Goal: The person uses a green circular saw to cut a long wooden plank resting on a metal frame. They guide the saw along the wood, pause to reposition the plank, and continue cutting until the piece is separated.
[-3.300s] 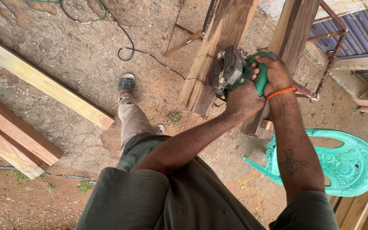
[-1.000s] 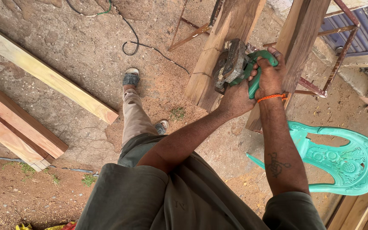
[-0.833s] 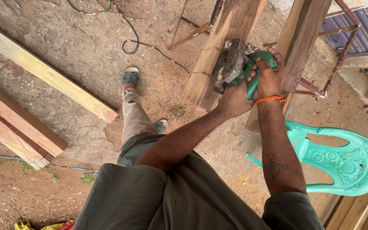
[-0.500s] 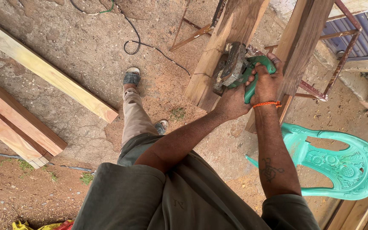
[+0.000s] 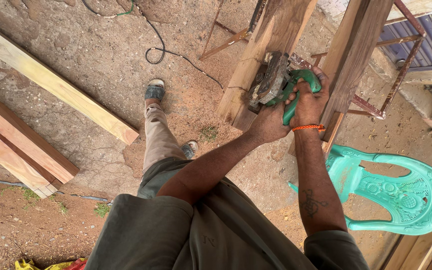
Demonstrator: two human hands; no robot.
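You've got both hands clamped on the green power planer (image 5: 281, 85): right hand (image 5: 308, 100) wrapped around its handle, left hand (image 5: 268, 122) gripping the body underneath. The planer sits against the edge of the upright wooden beam (image 5: 261, 55). A turquoise plastic chair (image 5: 401, 190) lies tipped just beside your right arm, with planks (image 5: 56, 90) on the ground to your left.
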